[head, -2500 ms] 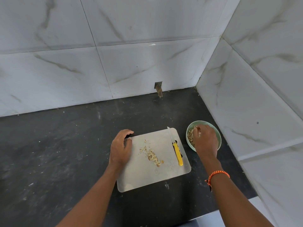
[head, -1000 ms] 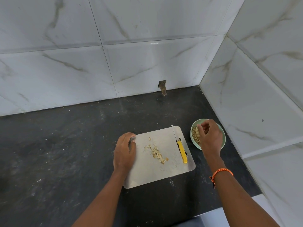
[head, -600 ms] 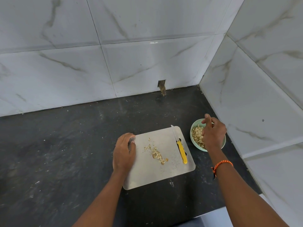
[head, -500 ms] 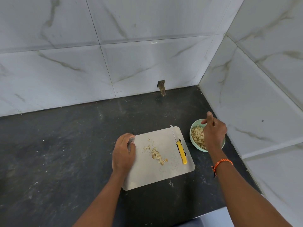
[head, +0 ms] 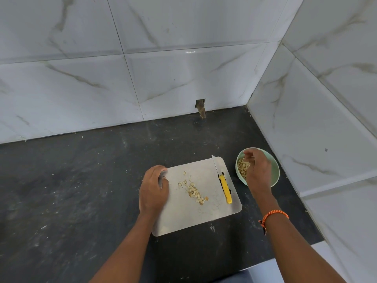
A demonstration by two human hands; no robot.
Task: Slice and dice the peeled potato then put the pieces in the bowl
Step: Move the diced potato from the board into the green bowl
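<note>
While a small scatter of pale diced potato pieces (head: 193, 190) lies near the middle of the frame on a light grey rectangular plastic cutting board (head: 204, 217), more of the same dice fills a round pale green bowl (head: 274, 170) just to the right of the board. The right hand (head: 258, 170) hovers over that bowl with its fingers loosely bunched and pointing down toward the heap; whether they pinch any pieces cannot be told, since the fingertips are blurred. An orange braided cord bracelet (head: 274, 214) circles the right wrist, lower right of centre.

On the board's right side rests a small knife with a yellow handle and a narrow steel blade (head: 224, 186), its tip pointing to the board's far edge (no hand touches it). The left hand (head: 154, 190) grips the board's left edge, fingers curled over the rim.

Board and bowl sit on a dark, mottled stone countertop (head: 71, 190) flecked with pale specks, which fills the lower left and centre. White marble-patterned wall tiles (head: 81, 78) rise behind it across the top of the frame and along the right side, meeting in a corner at upper right. At the foot of the back wall, above the board, a small rectangular hole in the tile (head: 200, 104) shows a brownish stain beneath it.
</note>
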